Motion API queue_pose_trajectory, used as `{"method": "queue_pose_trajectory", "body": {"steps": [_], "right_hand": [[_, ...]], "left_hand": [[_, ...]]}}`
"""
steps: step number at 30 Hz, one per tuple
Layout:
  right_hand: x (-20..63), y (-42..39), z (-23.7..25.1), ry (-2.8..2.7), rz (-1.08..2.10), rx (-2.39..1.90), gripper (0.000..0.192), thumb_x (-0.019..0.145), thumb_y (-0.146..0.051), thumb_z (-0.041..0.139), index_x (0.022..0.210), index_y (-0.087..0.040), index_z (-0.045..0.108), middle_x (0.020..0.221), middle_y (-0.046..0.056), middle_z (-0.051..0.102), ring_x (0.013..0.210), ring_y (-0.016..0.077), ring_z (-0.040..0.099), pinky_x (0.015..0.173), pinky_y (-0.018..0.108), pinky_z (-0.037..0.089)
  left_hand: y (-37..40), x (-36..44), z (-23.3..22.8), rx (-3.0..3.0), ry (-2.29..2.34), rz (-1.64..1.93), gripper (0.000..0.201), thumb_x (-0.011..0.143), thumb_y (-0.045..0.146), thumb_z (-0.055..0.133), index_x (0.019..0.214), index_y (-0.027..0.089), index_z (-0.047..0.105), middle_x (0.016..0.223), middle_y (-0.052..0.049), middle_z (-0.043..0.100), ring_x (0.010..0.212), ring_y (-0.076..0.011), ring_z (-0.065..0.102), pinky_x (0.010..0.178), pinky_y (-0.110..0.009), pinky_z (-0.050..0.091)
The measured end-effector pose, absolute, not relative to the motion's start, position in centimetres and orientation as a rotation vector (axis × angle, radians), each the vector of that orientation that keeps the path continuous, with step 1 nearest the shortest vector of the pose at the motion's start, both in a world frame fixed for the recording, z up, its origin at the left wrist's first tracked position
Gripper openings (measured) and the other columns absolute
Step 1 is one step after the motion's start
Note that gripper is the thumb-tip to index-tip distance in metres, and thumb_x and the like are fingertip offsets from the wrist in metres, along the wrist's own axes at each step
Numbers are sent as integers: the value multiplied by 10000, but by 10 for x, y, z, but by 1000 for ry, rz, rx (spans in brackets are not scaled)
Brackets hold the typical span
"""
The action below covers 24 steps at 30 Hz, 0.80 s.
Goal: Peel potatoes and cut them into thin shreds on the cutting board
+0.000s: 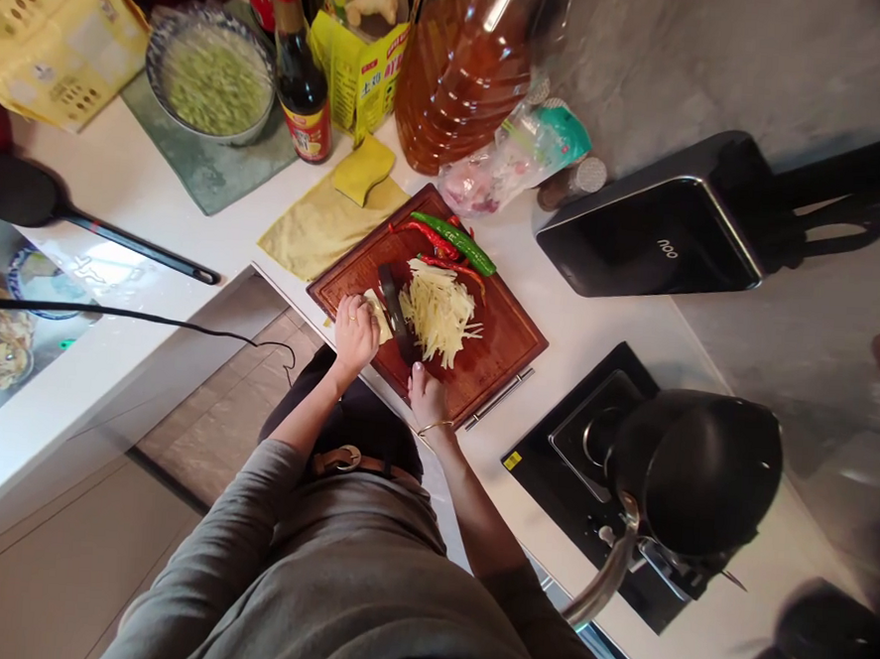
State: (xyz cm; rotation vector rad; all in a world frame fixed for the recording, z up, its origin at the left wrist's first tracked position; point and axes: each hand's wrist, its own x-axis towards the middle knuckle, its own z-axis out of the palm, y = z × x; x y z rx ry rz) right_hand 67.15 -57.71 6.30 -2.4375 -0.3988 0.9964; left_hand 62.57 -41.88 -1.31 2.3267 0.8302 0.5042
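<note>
On the brown wooden cutting board (510, 344), my right hand (427, 396) is closed round the handle of a dark-bladed kitchen knife (396, 312). The blade stands between a pale yellow piece of potato (378, 316) and a heap of thin potato strips (441, 312). My left hand (357, 332) presses that piece down at the board's left edge, fingers bent over it and close to the blade. Its underside is hidden by my fingers. Behind the heap lie a green chili pepper (454, 243) and several red chili peppers (435, 238).
A yellow cloth (304, 230) touches the board's far left side. Behind stand a sauce bottle (305, 93), a bowl of green pieces (213, 77) and a large oil jug (459, 82). To the right are a black knife block (655, 233) and a dark pot (706, 475) on the stove.
</note>
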Motion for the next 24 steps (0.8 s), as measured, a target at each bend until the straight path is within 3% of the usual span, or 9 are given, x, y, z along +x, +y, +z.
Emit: {"method": "queue_pose_trajectory", "body": {"steps": [11, 15, 19, 24], "right_hand": [[675, -574, 83, -602, 1076, -2637, 691, 942, -537, 149, 893, -118, 695, 771, 159, 705, 730, 213, 664, 595, 250, 384], [682, -567, 83, -635, 1142, -2671, 664, 945, -527, 189, 883, -117, 708, 811, 178, 712, 789, 236, 673, 627, 257, 391], [678, -560, 71, -616, 1074, -2681, 640, 950, -511, 192, 892, -136, 708, 817, 165, 716, 781, 228, 675, 645, 253, 398], [669, -564, 57, -514, 983, -2559, 779, 934, -547, 41, 815, -140, 694, 656, 126, 684, 640, 192, 648, 593, 249, 400]], "left_hand": [[-420, 625, -15, 2307, 841, 530, 234, 853, 209, 372, 1035, 124, 492, 1203, -194, 506, 1267, -280, 388, 1098, -556, 255], [-420, 626, -15, 2295, 836, 504, 232, 847, 206, 386, 1034, 124, 495, 1203, -194, 513, 1264, -287, 391, 1094, -567, 250], [-419, 627, -13, 2292, 847, 500, 227, 847, 208, 389, 1029, 126, 498, 1188, -190, 524, 1249, -287, 410, 1087, -559, 262], [-419, 627, -8, 2336, 856, 505, 210, 850, 202, 383, 1003, 124, 502, 1159, -183, 536, 1218, -282, 438, 1082, -537, 283]]}}
